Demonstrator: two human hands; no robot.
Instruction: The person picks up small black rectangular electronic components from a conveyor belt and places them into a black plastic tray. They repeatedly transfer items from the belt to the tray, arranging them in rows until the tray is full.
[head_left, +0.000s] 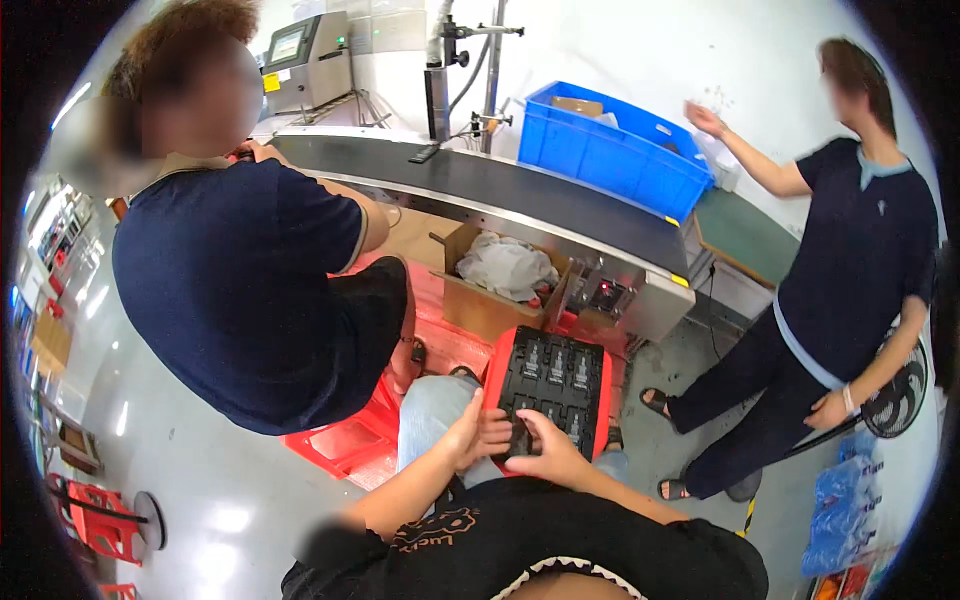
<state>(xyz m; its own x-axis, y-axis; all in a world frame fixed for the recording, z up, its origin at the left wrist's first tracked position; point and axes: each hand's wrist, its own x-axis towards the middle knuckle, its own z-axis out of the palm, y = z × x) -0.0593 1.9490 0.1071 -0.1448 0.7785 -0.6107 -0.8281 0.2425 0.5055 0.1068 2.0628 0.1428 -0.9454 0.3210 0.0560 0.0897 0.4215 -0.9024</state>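
Head view: black moulded tray (pixel 545 393) sits on red base (pixel 604 400) between knees (pixel 425 412), presumably for two-handed reach. Left hand (pixel 478 432) fingers extended, looks empty, at near-left edge; right hand (pixel 550 452) curled over near end, can't tell if holding anything.

A short line of orange lettering (pixel 436 539) stood beside an orange outline drawing on the wearer's black shirt (pixel 610 528), behind the fingers (pixel 493 427), toward the body. Far ahead and left of the fingers, a metal-cased machine (pixel 316 78) bore a yellow label (pixel 271 82) and a lit screen (pixel 288 45); whatever was printed or shown on both was too small to read. Ahead and well right, a small pale emblem (pixel 882 208) marked a standing person's dark top (pixel 850 250), its form unclear.
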